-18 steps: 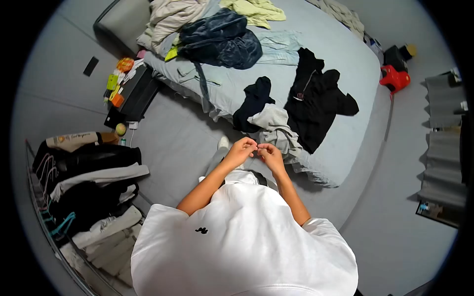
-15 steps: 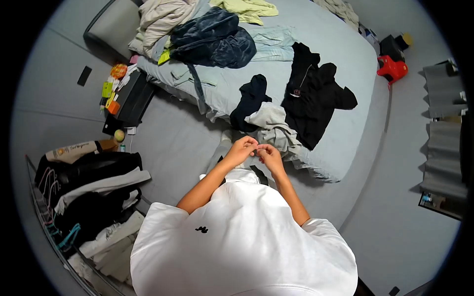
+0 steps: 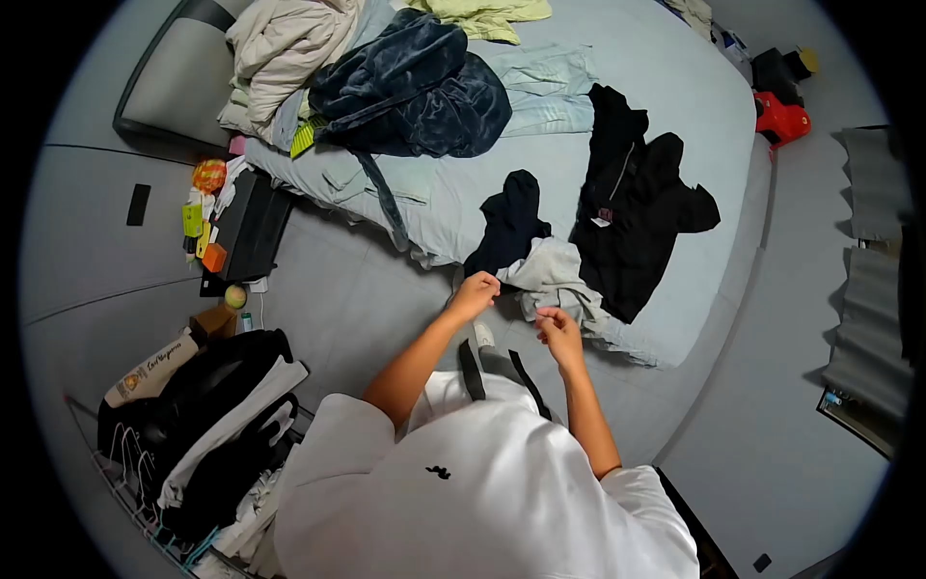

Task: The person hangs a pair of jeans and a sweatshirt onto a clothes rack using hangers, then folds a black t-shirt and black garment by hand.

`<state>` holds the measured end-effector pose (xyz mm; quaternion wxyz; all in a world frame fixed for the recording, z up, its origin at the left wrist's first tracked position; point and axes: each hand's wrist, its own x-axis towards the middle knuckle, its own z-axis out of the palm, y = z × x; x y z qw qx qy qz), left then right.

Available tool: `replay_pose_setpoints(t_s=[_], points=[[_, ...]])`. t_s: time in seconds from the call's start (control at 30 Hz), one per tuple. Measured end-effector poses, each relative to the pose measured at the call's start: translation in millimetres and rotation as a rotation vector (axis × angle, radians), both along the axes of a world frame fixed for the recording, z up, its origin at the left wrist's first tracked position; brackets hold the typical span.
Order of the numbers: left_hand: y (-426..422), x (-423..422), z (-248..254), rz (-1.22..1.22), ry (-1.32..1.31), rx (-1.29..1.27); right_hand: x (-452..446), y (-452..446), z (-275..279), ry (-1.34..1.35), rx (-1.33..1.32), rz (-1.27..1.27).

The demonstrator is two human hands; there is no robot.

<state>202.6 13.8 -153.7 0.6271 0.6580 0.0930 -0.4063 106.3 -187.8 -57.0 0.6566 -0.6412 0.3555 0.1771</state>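
Curled hands (image 3: 474, 296) near grey cloth (image 3: 552, 270) (crumpled, matte, lumpy).

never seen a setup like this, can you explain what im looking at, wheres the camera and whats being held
There is no machine here, just a person working with two bare hands. One camera, worn on the head, looks forward and down, so the white shirt at the bottom is the wearer's own.

Ahead is a bed. On it lie a navy garment, a light grey garment, a black garment, a dark blue fluffy cloth and a yellow garment, among other fabrics.

The left hand is by the navy garment's near end; the right hand is by the light grey one. The hands are apart, fingers bent. I see nothing held, but something tiny could be hidden.
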Motion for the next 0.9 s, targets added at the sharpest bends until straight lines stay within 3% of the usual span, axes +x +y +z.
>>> replay_pose_setpoints(t_s=[0.2,0.3,0.53,0.73,0.9], points=[[33,94,-86,0.106,-0.082,0.087,52,16,-13,0.048,-0.010,0.016],[50,147,-134,0.099,-0.242,0.296,72,25,-24,0.090,0.007,0.054],[55,260,-148,0.025,-0.291,0.544,127,41,-51,0.150,0.046,0.105],[-5,329,-159,-0.091,-0.296,0.466,183,40,-54,0.082,0.072,0.055],[-79,376,-158,-0.254,-0.441,0.593,216,17,-55,0.098,0.013,-0.010]])
